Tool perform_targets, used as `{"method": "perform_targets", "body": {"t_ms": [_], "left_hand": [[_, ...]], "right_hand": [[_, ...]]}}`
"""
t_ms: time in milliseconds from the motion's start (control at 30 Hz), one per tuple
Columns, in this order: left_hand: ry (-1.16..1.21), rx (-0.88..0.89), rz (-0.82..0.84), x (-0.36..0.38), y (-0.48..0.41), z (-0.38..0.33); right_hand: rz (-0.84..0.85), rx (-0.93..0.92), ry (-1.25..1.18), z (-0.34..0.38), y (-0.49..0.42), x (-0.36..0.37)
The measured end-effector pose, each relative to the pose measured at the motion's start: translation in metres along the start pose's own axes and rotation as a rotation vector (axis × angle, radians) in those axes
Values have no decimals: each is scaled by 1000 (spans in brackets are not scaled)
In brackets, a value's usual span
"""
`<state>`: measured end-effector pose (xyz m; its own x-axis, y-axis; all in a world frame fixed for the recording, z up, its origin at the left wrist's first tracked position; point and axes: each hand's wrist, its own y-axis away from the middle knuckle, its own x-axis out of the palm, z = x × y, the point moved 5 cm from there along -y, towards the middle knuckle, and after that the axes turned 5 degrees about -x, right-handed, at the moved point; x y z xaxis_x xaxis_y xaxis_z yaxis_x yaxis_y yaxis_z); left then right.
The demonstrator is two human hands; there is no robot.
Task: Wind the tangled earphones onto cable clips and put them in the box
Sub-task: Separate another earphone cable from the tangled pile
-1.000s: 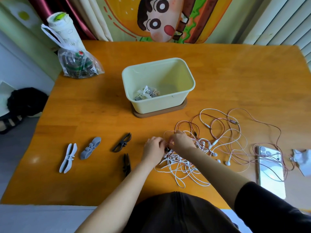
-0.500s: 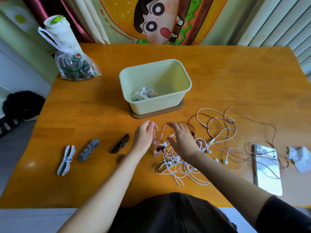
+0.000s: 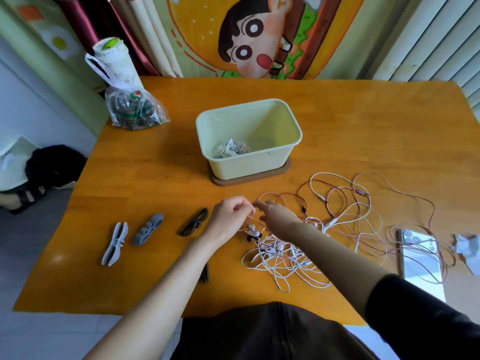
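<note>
A tangle of white and pink earphone cables [image 3: 335, 224] spreads over the wooden table [image 3: 363, 131] at centre right. My left hand [image 3: 230, 218] pinches a thin pink cable lifted above the heap's left end. My right hand [image 3: 279, 219] is just right of it, fingers curled at the same cable. The pale green box [image 3: 249, 137] stands behind the hands on a brown mat, holding a few wound earphones [image 3: 231, 150]. Two grey cable clips [image 3: 114, 242] [image 3: 148, 232] and a black clip [image 3: 194, 224] lie to the left. Another black clip [image 3: 205, 272] shows beside my left forearm.
A phone [image 3: 420, 253] lies at the right with pink cable draped over it, crumpled tissue [image 3: 467, 248] beyond it. A plastic bag [image 3: 132, 110] and a white bottle [image 3: 114, 61] stand at the table's back left corner. The table's near edge runs below my forearms.
Both hands rose from the heap and lifted a pink cable between them. The camera moved closer and tilted up a little.
</note>
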<state>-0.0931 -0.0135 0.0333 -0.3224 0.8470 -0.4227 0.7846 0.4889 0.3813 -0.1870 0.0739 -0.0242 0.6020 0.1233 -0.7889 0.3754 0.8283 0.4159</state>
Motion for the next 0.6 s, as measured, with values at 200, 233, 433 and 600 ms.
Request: {"method": "perform_targets", "body": {"t_ms": [200,233,433,600], "left_hand": [[-343,-238,268,10,12,60],[-369,-268,283,11,14,68],[-435,-252,177,11,16,76],[-375,-137,-17,8,1,55]], "right_hand": [[141,37,336,0,-4,25],[128,54,349,0,-5,25],[20,86,344,1,-5,7],[-149,-2,372,5,-1,-38]]}}
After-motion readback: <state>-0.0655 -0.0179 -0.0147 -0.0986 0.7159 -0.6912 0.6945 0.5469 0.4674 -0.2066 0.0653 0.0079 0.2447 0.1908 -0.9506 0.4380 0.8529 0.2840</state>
